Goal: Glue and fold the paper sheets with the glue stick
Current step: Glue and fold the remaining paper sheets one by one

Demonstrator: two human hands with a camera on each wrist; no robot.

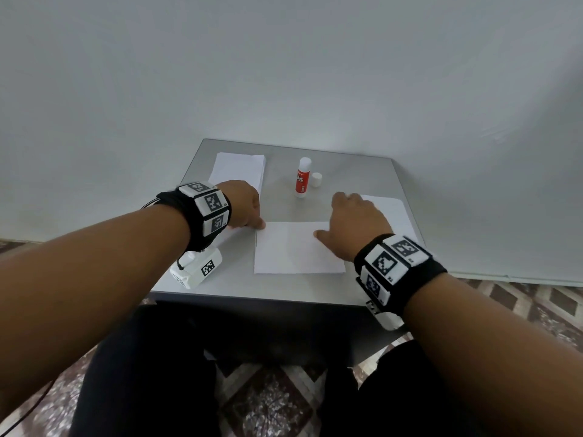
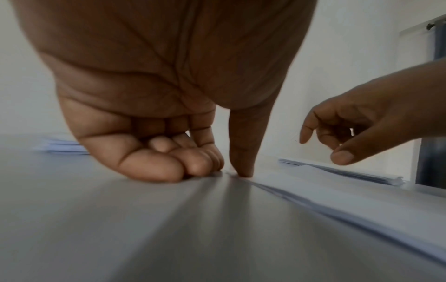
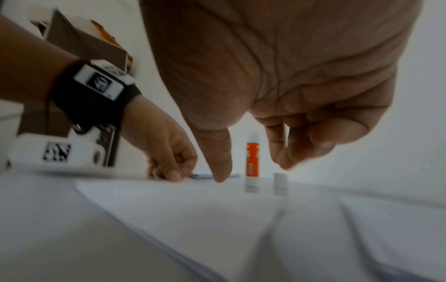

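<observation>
A folded white paper sheet [image 1: 296, 250] lies flat in the middle of the grey table [image 1: 347, 171]. My left hand [image 1: 257, 222] sits at its far left corner, fingers curled into the palm, and its thumb [image 2: 242, 152] presses down on that corner. The right hand [image 1: 329, 216] hovers over the sheet's far right part with loosely curled fingers, its thumb [image 3: 217, 162] touching the paper. Behind the sheet the red and white glue stick [image 1: 303, 178] stands upright with its cap off. The white cap [image 1: 316, 180] stands just right of it.
A stack of white sheets [image 1: 238, 168] lies at the table's back left, partly under my left hand. Another stack [image 1: 394, 212] lies at the right edge behind my right hand. A plain wall rises close behind the table. Patterned floor surrounds it.
</observation>
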